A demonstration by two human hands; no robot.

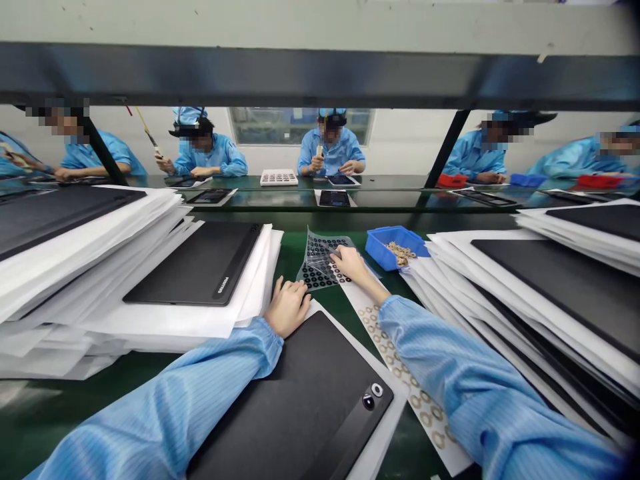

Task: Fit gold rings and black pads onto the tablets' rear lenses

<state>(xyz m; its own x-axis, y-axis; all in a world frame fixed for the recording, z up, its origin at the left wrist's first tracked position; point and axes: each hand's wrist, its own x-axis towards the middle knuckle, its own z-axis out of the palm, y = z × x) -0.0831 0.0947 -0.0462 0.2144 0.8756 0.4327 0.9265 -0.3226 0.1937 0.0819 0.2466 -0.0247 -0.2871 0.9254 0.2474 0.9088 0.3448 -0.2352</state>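
My right hand (351,263) pinches a clear film (320,248) that is partly lifted over a sheet of black ring stickers (342,244). My left hand (289,308) lies with its fingers loosely spread near the sticker sheet's lower left corner, at the top edge of a black tablet (295,393). The tablet lies back side up on white paper, its two round camera parts at the right corner. Under my right forearm runs a white strip (385,340) with tan rings in rows.
Left stands a stack of white sheets (165,327) topped by a black tablet (193,263); another stack (450,293) with dark tablets is at right. A blue bin (383,250) holds small tan pieces. Several co-workers in blue sit across the line (280,198), below an overhead beam (320,73).
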